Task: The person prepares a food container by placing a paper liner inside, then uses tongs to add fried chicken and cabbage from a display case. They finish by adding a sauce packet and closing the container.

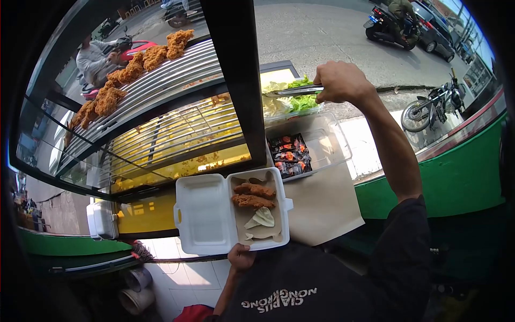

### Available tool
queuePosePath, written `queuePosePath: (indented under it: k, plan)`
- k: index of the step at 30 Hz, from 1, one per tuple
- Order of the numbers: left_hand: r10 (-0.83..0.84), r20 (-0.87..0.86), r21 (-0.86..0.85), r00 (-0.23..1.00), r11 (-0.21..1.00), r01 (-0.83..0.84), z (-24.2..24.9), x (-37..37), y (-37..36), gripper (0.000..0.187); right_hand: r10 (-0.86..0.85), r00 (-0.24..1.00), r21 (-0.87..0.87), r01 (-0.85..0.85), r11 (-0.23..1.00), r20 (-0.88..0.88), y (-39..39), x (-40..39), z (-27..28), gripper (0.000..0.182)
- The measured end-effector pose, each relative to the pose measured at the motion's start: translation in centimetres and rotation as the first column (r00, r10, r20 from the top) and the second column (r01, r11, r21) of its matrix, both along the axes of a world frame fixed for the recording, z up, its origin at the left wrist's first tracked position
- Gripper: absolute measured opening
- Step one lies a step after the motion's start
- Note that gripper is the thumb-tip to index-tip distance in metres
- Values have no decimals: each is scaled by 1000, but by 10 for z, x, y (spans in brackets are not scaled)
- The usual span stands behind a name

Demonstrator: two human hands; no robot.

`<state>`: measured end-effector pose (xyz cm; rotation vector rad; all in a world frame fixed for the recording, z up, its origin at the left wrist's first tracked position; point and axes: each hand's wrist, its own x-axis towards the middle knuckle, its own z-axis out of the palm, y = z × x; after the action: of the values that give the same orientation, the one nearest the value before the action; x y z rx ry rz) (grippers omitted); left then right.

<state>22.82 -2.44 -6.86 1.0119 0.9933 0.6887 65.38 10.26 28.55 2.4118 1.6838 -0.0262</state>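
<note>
My left hand (241, 257) grips the near edge of an open white foam takeaway box (204, 214), thumb on the rim. On brown paper inside the box lie two pieces of fried chicken (254, 195) and a pale cabbage leaf (261, 218). My right hand (343, 81) is closed around metal tongs (298, 92), arm stretched forward. The tongs' tips reach over the cabbage (274, 106) in a clear plastic tub, with green lettuce (304, 102) beside it. Closer to me, sauce sachets (289, 155) fill part of another clear container (330, 145).
To the left stands a glass display case with a black post (236, 70); fried chicken (137, 67) sits on its upper rack. Brown paper (322, 206) covers the counter by the box. Beyond are a parked motorcycle (429, 107) and a road with traffic.
</note>
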Motion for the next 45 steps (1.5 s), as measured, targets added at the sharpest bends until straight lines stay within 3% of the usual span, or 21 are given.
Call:
queuePosePath:
  k: [2,5,6,7,14,18,20,21,22,24,25,28,32,35,36,37,38,40,42,44,45]
  plan:
    - [54,198,-116,979,993,-31,7,6,0,45,-73,996,-35,72,997,-45,-5,1,7,32]
    - [89,316,-180,945,983,-32,6,10,0,43,-93,994,-32,91,995,-52,-12,6,10,32]
    - [91,317,-183,944,983,-34,5,12,0,43,-81,995,-7,81,997,-64,-15,10,9,33]
    - [125,324,-142,938,986,-83,4,15,0,24,-37,998,42,38,998,-43,-19,13,6,37]
    - [144,311,-187,940,978,-88,4,21,0,26,-2,984,142,28,989,-176,-55,22,29,46]
    - [166,316,-113,934,984,-137,10,19,-6,25,-41,924,81,77,994,-380,-102,15,52,48]
    - [172,304,-218,937,970,-108,-5,22,-8,28,11,904,135,52,989,-427,-129,1,59,47]
    - [124,338,-198,933,979,-59,-13,18,-9,13,31,869,112,28,993,-493,-136,-2,56,47]
    - [139,336,-207,932,976,-71,13,25,-4,13,46,831,90,5,996,-555,-142,-4,54,47]
    - [263,647,-550,716,812,198,85,38,15,14,33,798,8,-35,999,-602,-148,-25,53,45]
    - [272,760,-519,590,801,299,75,37,15,33,104,797,-17,-141,990,-595,-146,-33,47,43]
    - [294,816,-518,497,755,403,78,41,17,34,212,808,-120,-328,937,-550,-140,-58,32,41]
    - [210,788,-476,578,804,356,69,36,16,41,254,778,-78,-361,929,-574,-142,-63,30,41]
    - [265,769,-526,582,781,338,80,35,13,22,165,827,-91,-252,963,-538,-142,-51,52,38]
    - [8,584,-156,812,982,103,59,26,4,14,86,867,-119,-164,979,-491,-143,-46,57,37]
    - [-88,239,317,967,948,8,39,19,-2,10,99,858,13,-107,994,-504,-147,-36,53,38]
    - [-92,245,322,965,947,8,22,16,-4,10,-21,863,-4,22,1000,-505,-142,-36,60,41]
    - [96,240,-245,966,969,-35,12,21,4,22,42,949,125,-2,992,-314,-133,-25,59,43]
    - [88,319,-244,944,970,-9,25,19,8,18,53,994,200,-32,979,-99,-127,-7,47,45]
    - [178,498,-447,849,891,75,44,17,16,18,-123,988,34,127,991,-96,-102,-8,51,48]
    - [154,401,-411,903,911,27,40,18,16,18,-133,987,45,137,990,-95,-94,-7,50,48]
